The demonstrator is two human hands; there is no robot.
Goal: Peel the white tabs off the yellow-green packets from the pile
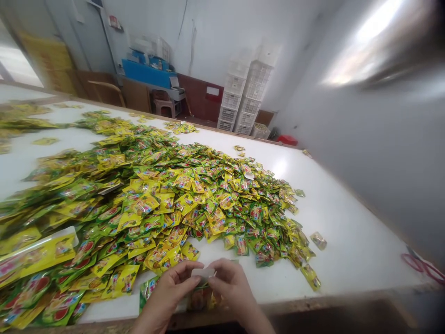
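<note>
My left hand and my right hand meet at the near edge of the white table. Both pinch the pale top edge of a clear packet between thumbs and fingers. Its lower part, filled with yellow-green sachets, hangs between my palms and is partly hidden. Just beyond my hands spreads a big heap of small yellow-green sachets. Larger yellow packets lie at the near left.
Stray sachets lie to the right of the heap. A grey wall runs along the table's right side. Stacked white crates, a blue machine and a stool stand beyond the far edge. Red scissors handles lie at the right.
</note>
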